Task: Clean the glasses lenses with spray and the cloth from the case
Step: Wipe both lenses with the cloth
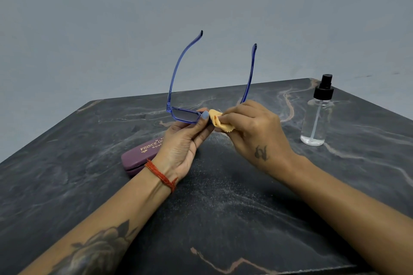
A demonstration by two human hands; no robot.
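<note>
Above the closed case (139,155), left hand (183,140) pinches glasses (185,115); right hand (252,127) grips cloth (218,121).

The glasses (185,116) are held above the table (67,163), between both hands. The case (143,154) lies left on the table, the spray bottle (315,118) far right.

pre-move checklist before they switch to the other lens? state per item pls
1. Glasses held firm: ok, left hand pinches the frame near the bridge, temples pointing up.
2. Cloth in hand: ok, right hand grips it, bunched over the right-side lens.
3. Right-side lens clean: cannot tell, hidden under cloth and fingers.
4. Left-side lens free for wiping: ok, uncovered; smudges cannot be judged.
5. Spray bottle safe: ok, upright on the table, apart from both hands.
6. Case out of the way: ok, closed, lying below the left hand.
</note>
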